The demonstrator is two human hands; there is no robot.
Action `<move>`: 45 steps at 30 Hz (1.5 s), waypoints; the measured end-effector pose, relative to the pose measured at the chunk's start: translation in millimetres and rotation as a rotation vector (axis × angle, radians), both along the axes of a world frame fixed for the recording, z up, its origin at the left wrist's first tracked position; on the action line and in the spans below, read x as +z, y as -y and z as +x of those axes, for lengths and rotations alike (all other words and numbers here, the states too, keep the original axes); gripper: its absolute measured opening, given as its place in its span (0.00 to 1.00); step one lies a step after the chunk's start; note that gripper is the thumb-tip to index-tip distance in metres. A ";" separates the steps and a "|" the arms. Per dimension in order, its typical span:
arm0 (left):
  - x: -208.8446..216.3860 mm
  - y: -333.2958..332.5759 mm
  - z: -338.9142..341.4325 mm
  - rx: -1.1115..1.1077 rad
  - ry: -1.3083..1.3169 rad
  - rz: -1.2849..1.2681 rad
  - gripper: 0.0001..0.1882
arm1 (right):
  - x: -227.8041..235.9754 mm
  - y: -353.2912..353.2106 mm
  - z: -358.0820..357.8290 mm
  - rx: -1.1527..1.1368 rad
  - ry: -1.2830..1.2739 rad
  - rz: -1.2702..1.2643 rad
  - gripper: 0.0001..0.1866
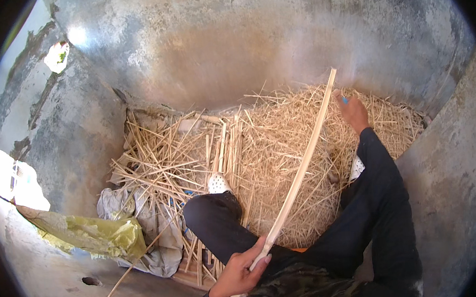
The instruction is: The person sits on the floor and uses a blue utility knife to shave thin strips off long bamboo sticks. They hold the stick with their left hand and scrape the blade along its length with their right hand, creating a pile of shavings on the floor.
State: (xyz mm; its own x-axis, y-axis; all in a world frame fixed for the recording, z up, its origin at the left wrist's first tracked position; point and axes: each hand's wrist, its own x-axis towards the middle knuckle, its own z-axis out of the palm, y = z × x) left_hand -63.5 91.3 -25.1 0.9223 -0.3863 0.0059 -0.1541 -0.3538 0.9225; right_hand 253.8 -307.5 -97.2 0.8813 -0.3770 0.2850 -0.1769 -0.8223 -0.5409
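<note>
A long, pale split-bamboo strip (301,177) slants up from my lap to the far right. Near its lower end, my left hand (241,272) is closed around it, thumb on top. My right hand (352,112) is beside the strip's upper end, arm stretched out over my right knee. Its fingers look curled, with a small blue bit showing at them; what they hold, if anything, I cannot make out. Beneath the strip lies a broad heap of thin bamboo shavings (281,140).
Loose bamboo sticks (161,154) pile up at the left, some lying beside my white shoe (218,184). A grey crumpled sack (161,236) and a yellowish plastic sheet (100,232) are at the lower left. Stained concrete walls (230,44) enclose the spot.
</note>
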 end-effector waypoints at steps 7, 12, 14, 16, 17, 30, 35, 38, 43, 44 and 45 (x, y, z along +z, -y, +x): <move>-0.4 10.8 27.8 0.262 -0.295 -0.182 0.27 | -5.1 -66.7 -68.2 0.335 -0.089 0.070 0.35; 0.7 25.7 50.5 0.210 -0.367 -0.328 0.27 | 9.1 -144.2 -174.0 0.855 0.025 -0.029 0.37; 1.9 30.8 48.3 0.204 -0.382 -0.355 0.27 | 14.6 -147.3 -166.4 0.829 -0.021 -0.102 0.38; 2.5 36.8 44.2 0.215 -0.373 -0.403 0.27 | 23.8 -142.2 -147.6 0.750 0.003 -0.056 0.40; 5.0 36.7 43.8 0.213 -0.395 -0.418 0.27 | 24.5 -138.3 -141.6 0.721 -0.012 -0.041 0.40; 18.6 28.4 41.6 0.179 -0.449 -0.469 0.28 | 33.7 -142.0 -156.0 0.824 0.060 -0.189 0.43; 16.1 26.0 29.6 0.195 -0.469 -0.490 0.28 | 18.3 -124.4 -118.6 0.613 0.022 -0.165 0.43; 24.3 25.2 34.7 0.180 -0.478 -0.462 0.28 | 27.4 -129.4 -129.9 0.682 0.067 -0.269 0.42; 20.7 24.4 28.4 0.199 -0.422 -0.421 0.27 | 32.1 -120.8 -126.9 0.697 0.222 -0.197 0.40; 20.8 22.8 24.1 0.197 -0.439 -0.412 0.27 | 31.2 -104.4 -102.5 0.596 0.185 -0.156 0.40; 22.5 22.7 23.9 0.180 -0.444 -0.419 0.27 | 37.4 -93.3 -88.4 0.487 0.158 -0.138 0.40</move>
